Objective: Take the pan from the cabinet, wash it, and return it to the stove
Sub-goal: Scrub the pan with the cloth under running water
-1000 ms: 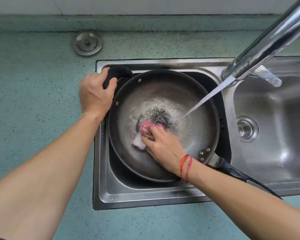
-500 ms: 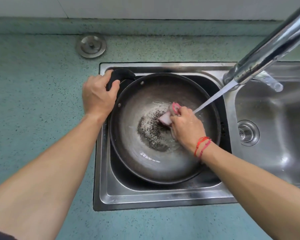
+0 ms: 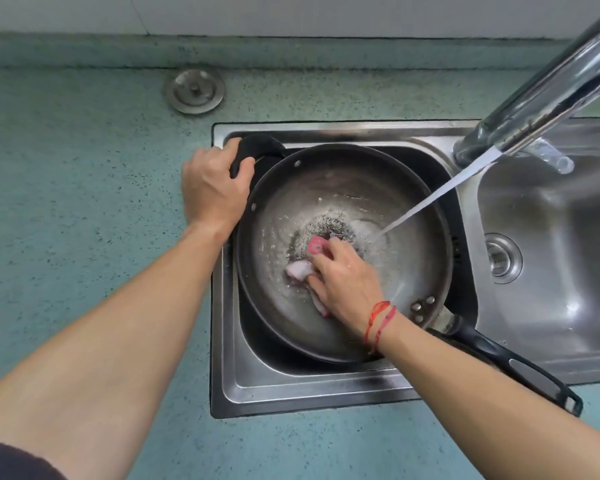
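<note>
Pan (image 3: 406, 271) — dark and wet, sitting in the left basin of the steel sink (image 3: 291, 393), its long handle (image 3: 506, 362) sticking out over the near rim. Left hand (image 3: 212, 190) has fingers curled round the pan's small black side grip (image 3: 257, 147) at the far-left rim. Right hand (image 3: 343, 278) is inside the pan, fingers bent over a pink cloth (image 3: 300, 270), pressing it on the speckled bottom. Water stream (image 3: 437, 199) from the faucet (image 3: 548, 88) lands in the pan just beside that hand. Red string (image 3: 378, 322) on the right wrist. Sink plug (image 3: 194, 91) lies on the green counter (image 3: 84, 202) — well apart from the pan.
</note>
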The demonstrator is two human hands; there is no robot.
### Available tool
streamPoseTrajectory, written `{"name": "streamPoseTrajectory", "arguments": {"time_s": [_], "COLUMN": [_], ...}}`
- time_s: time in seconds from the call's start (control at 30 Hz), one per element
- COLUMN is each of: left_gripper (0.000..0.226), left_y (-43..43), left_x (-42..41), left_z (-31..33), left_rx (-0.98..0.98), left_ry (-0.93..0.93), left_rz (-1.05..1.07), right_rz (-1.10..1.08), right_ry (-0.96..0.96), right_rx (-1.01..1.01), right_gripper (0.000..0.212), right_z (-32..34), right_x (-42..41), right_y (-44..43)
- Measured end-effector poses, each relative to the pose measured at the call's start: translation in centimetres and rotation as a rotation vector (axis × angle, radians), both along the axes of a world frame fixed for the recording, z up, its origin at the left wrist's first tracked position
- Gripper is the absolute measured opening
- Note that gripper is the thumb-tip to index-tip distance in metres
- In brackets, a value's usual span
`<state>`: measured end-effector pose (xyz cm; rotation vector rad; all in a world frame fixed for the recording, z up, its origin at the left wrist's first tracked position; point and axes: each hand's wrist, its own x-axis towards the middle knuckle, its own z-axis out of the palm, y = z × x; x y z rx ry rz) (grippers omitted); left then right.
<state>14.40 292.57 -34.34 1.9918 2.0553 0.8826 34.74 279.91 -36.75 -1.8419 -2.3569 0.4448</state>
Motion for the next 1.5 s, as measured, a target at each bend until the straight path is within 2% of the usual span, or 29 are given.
{"name": "streamPoseTrajectory", "arguments": {"time_s": [0.1,0.23,0.33,0.43,0.6,0.8,0.93,1.07,1.27,1.37,1.43,1.5], "left_gripper": [0.036,0.035,0.034,0.033,0.033,0.027,0.029,0.030,0.031,0.030,0.030,0.029], "left_y": [-0.1,-0.1,-0.1,-0.2,-0.3,-0.1,-0.1,0.0,-0.1,-0.2,-0.2,-0.2], "left_x": [0.0,0.1,0.1,0.2,0.3,0.1,0.1,0.1,0.1,0.1,0.1,0.2], "left_z": [0.1,0.2,0.3,0.4,0.5,0.3,0.2,0.2,0.2,0.3,0.4,0.4], "left_rx": [0.001,-0.001,-0.005,-0.007,-0.019,-0.031,-0.041,-0.043,-0.035,-0.030,-0.031,-0.034], "left_ry": [-0.022,-0.035,-0.037,-0.032,-0.034,-0.018,-0.013,-0.016,-0.017,-0.028,-0.024,-0.019], "left_rz": [-0.004,-0.006,-0.006,-0.005,0.010,-0.011,-0.012,-0.021,-0.026,-0.030,-0.027,-0.024], "right_rz": [-0.040,-0.134,-0.208,-0.182,-0.056,0.005,-0.011,-0.066,-0.223,-0.212,-0.160,-0.095], "right_ry": [-0.008,-0.050,-0.119,-0.170,-0.021,0.063,0.037,-0.085,-0.199,-0.236,-0.266,-0.223], "right_rx": [0.035,0.017,-0.042,-0.093,0.011,0.082,0.123,0.136,0.045,-0.017,-0.081,-0.127], "right_gripper": [0.021,0.034,0.034,0.036,0.023,0.011,0.008,0.008,0.041,0.055,0.055,0.040], "right_z": [-0.1,0.4,0.8,1.1,1.0,-0.3,-0.4,-0.7,0.1,0.9,1.1,1.4], "right_x": [0.0,2.4,4.9,5.8,2.6,-2.9,-2.6,0.7,5.9,7.1,6.7,5.7], "right_y": [2.5,4.0,3.3,0.8,-2.8,0.6,4.7,7.0,3.5,0.4,-1.4,-2.8]}}
